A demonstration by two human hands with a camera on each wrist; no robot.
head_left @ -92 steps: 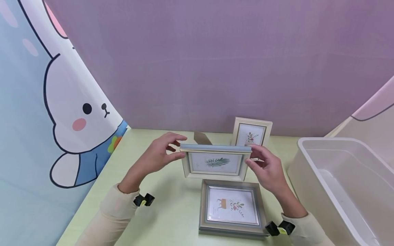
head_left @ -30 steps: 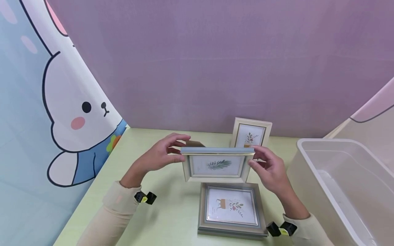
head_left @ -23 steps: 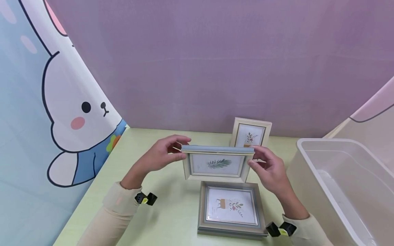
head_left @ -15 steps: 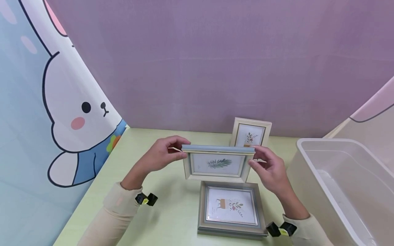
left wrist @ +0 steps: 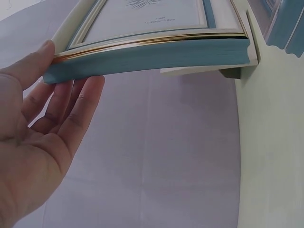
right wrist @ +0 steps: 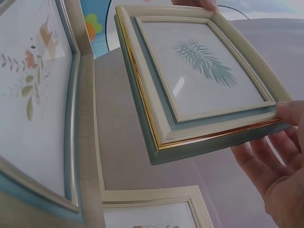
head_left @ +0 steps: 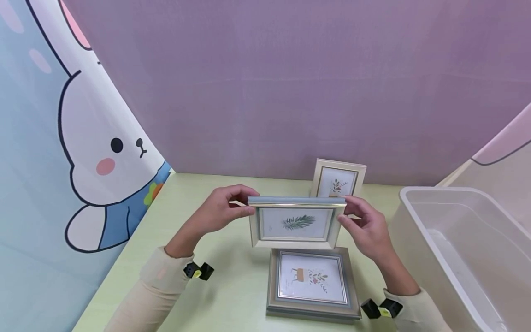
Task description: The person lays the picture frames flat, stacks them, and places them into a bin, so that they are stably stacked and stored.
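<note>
In the head view my left hand (head_left: 221, 210) and right hand (head_left: 367, 228) grip the two sides of a cream picture frame (head_left: 256, 230) near its top corners. The frame has a blue-grey outer edge, a gold line and a green leaf print. It is tilted upright, and I cannot tell whether its lower edge touches the table. In the left wrist view the left thumb (left wrist: 35, 64) lies on the front, with the fingers behind. The right thumb (right wrist: 289, 113) presses the opposite side in the right wrist view. Part of the frame's back is hidden.
A larger grey-brown picture frame (head_left: 274, 276) with a flower print lies flat in front, apparently stacked on another. A small cream frame (head_left: 360, 177) stands behind, against the purple backdrop (head_left: 290, 92). At right is a white plastic bin (head_left: 408, 221) on the pale green table (head_left: 232, 286).
The leaf-print frame has shifted slightly right with both hands. A brown flap sticking out behind it, visible one second ago, is now out of sight.
</note>
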